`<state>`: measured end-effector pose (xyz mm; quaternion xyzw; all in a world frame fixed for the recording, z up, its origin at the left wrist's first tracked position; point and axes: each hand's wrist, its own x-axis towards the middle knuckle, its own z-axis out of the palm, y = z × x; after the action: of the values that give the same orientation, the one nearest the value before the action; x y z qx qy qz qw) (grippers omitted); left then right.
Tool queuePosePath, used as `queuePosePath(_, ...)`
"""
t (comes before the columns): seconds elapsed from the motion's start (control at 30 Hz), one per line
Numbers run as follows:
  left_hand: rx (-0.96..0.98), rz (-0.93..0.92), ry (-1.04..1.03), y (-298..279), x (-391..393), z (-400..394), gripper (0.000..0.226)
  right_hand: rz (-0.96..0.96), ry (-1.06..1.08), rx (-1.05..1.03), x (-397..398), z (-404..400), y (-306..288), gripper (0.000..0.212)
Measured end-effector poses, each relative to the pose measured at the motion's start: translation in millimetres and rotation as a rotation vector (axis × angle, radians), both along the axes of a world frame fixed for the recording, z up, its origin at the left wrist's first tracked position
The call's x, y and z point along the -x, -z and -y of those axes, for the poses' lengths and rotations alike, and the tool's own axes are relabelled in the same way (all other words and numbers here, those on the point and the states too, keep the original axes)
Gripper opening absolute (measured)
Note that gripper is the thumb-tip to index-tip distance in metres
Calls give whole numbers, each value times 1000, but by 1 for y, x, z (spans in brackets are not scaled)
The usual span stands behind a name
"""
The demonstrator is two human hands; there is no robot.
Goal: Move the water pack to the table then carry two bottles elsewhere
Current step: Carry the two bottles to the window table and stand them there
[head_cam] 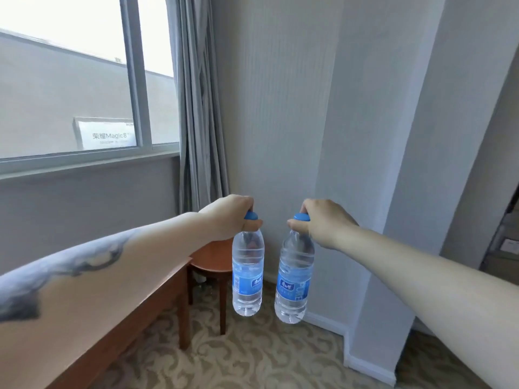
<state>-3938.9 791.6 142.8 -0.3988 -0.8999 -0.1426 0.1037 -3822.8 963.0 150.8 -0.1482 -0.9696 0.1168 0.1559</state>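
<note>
Hands grip necks: left hand [228, 217] and right hand [323, 221] each dangle a clear ribbed blue-capped plastic bottle [247, 273] [295, 279] above patterned beige carpet [252, 357], beside brown wooden counter [134, 313].

Two water bottles hang side by side, apart, above the carpeted floor [252, 357]. The left bottle [247, 276] hangs from the left hand [230, 217], the right bottle [295, 279] from the right hand [325, 223]; each hand grips at the cap. A desk [146, 299] lies left of the bottles. A small round table [213, 256] stands behind the left bottle. Window [84, 80] and curtain [199, 108] are behind, to the left.
</note>
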Motion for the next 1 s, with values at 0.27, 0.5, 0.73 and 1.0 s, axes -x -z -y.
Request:
queuePosePath(0.27, 59, 32, -194, 1, 153, -27, 36, 28, -169, 12, 193, -30, 5, 41)
queuePosePath(0.5, 85, 43, -427, 18, 260, 7, 39, 46, -381, -23, 343, -29, 25, 40)
queuePosePath(0.73, 19, 41, -689, 15, 368, 67, 39, 49, -631, -16, 507, 25, 19, 43)
queuePosePath(1.0, 162, 175, -850, 59, 494, 169, 39, 165, -772, 147, 661, 123, 68, 36)
